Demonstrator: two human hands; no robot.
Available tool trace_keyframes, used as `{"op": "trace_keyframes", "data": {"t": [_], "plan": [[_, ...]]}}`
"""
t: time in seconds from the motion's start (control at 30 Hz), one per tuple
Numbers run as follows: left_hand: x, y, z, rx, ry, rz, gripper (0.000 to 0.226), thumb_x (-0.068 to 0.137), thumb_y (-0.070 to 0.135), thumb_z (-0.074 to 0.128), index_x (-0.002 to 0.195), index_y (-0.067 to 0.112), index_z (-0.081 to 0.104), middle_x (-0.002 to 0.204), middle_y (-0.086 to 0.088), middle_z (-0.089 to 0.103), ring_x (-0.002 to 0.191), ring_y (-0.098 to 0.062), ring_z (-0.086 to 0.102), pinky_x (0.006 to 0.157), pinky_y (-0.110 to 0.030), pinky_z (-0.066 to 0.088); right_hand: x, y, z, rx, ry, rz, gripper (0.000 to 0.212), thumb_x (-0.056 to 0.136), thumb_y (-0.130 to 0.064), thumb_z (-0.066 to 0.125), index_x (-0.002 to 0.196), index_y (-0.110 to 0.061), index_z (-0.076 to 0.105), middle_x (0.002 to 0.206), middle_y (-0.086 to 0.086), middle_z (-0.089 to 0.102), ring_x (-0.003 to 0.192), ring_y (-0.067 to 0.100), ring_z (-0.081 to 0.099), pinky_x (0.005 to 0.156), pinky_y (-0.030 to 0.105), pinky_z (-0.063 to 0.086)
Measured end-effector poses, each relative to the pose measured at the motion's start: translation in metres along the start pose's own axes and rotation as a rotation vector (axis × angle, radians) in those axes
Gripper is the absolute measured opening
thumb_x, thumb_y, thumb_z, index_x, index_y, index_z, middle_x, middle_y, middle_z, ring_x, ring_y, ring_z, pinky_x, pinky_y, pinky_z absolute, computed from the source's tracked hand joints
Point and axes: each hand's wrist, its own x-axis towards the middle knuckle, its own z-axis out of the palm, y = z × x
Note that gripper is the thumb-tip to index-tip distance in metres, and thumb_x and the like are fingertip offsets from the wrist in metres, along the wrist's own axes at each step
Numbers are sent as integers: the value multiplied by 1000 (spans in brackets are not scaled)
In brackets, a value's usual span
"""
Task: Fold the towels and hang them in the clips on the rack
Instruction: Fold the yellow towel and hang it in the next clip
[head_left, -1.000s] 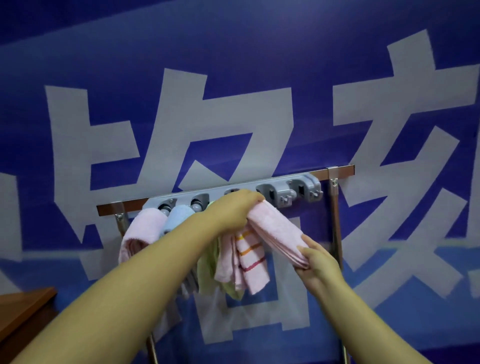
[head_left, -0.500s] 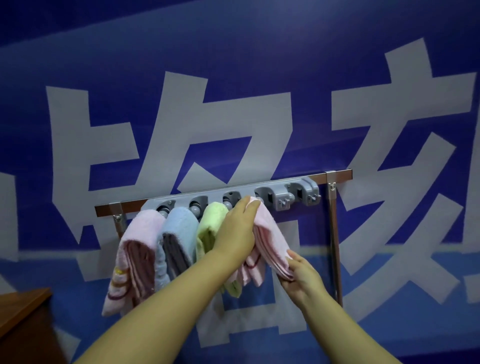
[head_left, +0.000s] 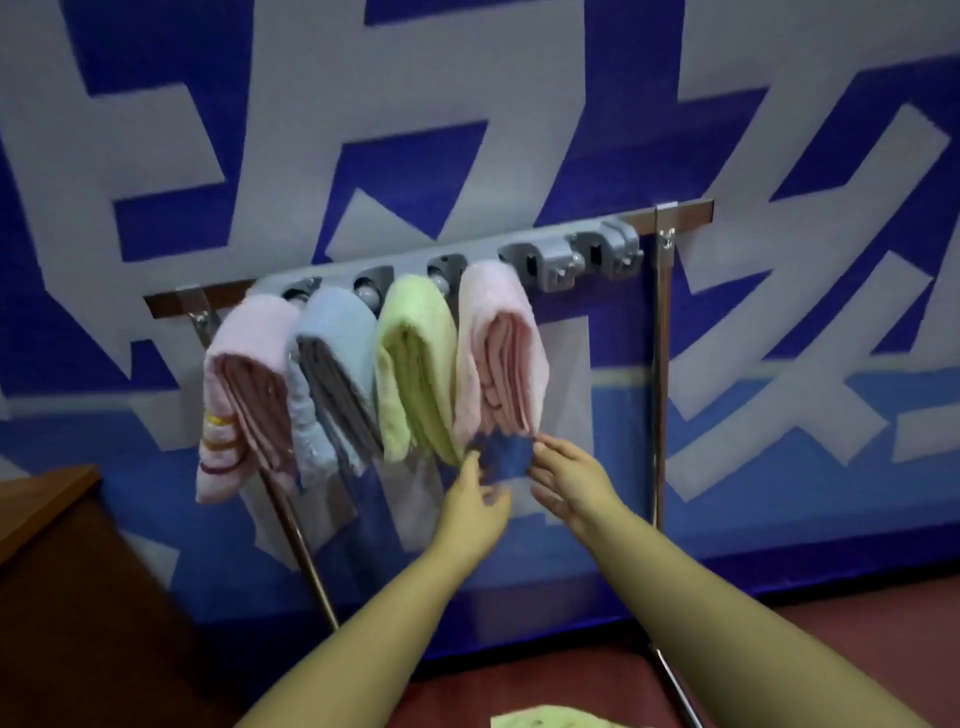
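Blue wall banner (head_left: 519, 130) with large white characters fills the background. Rack (head_left: 660, 364) at frame centre carries a grey clip strip (head_left: 566, 257). Four folded towels hang side by side: striped pink towel (head_left: 244, 384), blue towel (head_left: 337, 364), green towel (head_left: 415, 364), pink towel (head_left: 498, 343). Left hand (head_left: 475, 501) and right hand (head_left: 569, 480) sit just below the pink towel, fingers loosely spread; contact with its blurred lower edge cannot be determined.
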Motion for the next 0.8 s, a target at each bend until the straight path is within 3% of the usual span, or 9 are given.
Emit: {"op": "trace_keyframes", "data": {"t": [0.07,0.13,0.3,0.37,0.43,0.53,0.6,0.7,0.8], "plan": [[-20,-35,18,-8,-83,-59,65,88,10,59,144,17,27,124,-4,50,104,-23,59,87,-30,48,-2,32,-16,-59,31,27,11,94,-14,54,105,-14,58,85,3,58,77,15,56,62,23,42],[-40,-72,37,-9,-145,-123,63,87,11,61,142,17,30,123,-4,48,97,-19,58,81,-26,47,-4,69,-38,-133,62,67,5,93,-13,56,90,-17,57,75,2,54,66,11,51,57,23,38],[-89,-159,81,-9,-257,-332,60,86,11,64,138,12,35,126,-12,50,90,-20,56,75,-27,47,-4,162,-101,-322,157,220,20,90,-14,60,72,-17,54,63,3,50,53,9,45,45,17,37],[-106,-194,97,6,-310,-416,59,85,10,65,136,10,37,123,-13,51,89,-20,54,69,-20,45,-3,202,-126,-378,207,307,23,89,-14,61,69,-18,52,63,2,51,52,8,47,45,17,34],[-119,-224,111,4,-347,-498,61,80,13,69,134,9,40,123,-17,52,90,-20,53,74,-22,47,0,243,-149,-407,234,410,26,89,-13,61,67,-18,50,63,3,50,52,10,46,51,20,32],[-133,-270,133,15,-373,-614,58,82,12,68,133,7,40,120,-14,52,96,-21,53,89,-31,44,5,301,-179,-501,267,560,18,87,-17,63,73,-15,53,66,4,52,56,11,49,52,20,36],[-139,-296,147,5,-378,-694,55,85,8,65,133,6,40,122,-13,51,104,-23,52,90,-27,41,7,337,-195,-600,291,623,12,86,-20,65,87,-9,59,66,4,56,54,11,50,47,18,39],[-146,-331,169,6,-384,-792,54,85,8,65,133,5,40,124,-17,52,111,-28,53,93,-30,41,7,393,-218,-680,307,696,24,83,-23,68,96,-4,67,64,4,59,58,17,53,56,25,42],[-150,-361,189,17,-389,-835,34,84,6,64,115,13,51,100,-6,60,98,-22,57,84,-30,45,8,444,-239,-747,287,798,25,80,-24,69,94,-3,69,62,4,60,57,18,54,56,29,42]]}}
